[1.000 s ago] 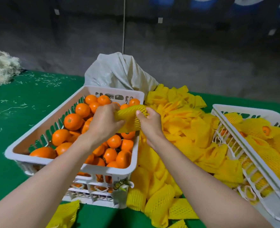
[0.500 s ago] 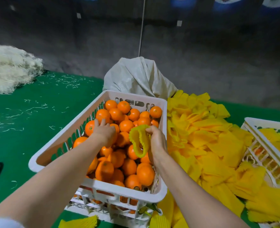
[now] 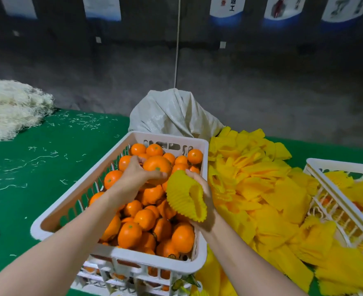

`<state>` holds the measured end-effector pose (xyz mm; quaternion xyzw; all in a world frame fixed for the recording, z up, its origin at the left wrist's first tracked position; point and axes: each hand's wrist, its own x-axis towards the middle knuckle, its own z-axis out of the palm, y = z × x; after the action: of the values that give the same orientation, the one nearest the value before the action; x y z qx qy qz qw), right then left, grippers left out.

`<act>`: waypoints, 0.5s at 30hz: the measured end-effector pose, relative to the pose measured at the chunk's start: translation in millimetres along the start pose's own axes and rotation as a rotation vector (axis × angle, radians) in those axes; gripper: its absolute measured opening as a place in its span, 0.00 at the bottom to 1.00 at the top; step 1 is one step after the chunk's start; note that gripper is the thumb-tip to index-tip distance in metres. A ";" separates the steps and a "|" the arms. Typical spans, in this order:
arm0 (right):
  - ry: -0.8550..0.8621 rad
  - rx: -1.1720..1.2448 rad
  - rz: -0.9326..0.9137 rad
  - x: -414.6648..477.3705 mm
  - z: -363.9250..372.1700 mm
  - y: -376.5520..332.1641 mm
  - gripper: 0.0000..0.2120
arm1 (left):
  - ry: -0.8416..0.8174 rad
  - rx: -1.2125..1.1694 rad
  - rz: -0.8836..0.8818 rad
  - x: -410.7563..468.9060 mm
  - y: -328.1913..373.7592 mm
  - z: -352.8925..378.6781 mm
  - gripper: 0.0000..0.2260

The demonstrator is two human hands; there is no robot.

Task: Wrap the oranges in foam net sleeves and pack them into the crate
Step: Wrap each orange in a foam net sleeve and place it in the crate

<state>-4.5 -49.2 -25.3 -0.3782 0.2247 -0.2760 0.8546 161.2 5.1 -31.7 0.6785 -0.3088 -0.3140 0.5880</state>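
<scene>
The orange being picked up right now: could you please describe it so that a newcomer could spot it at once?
Start at the white crate full of loose oranges on the green table. Above its far half, the left hand grips one orange, beside the yellow foam net sleeve held by the right hand. It alone is lifted clear of the pile, with fingers around it.

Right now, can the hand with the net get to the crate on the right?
Probably yes. The right hand holds a net beside the orange crate. Only the low pile of nets lies between it and the right crate, so it could pass over.
</scene>
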 end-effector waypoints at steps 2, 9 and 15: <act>0.001 -0.037 0.004 -16.3 -3.1 -7.0 0.28 | -0.063 -0.308 -0.075 -21.3 9.3 16.7 0.34; -0.034 -0.248 -0.178 -44.1 -32.3 -38.5 0.10 | -0.276 -0.907 -0.307 -68.1 37.8 79.6 0.21; 0.026 -0.498 -0.444 -90.4 -74.2 -59.8 0.09 | -0.292 -1.005 -0.332 -89.4 48.2 128.8 0.11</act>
<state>-134.0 -63.5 -8.8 -0.6117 0.2081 -0.3968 0.6520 2.4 -7.9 7.4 0.3033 -0.0880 -0.6022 0.7332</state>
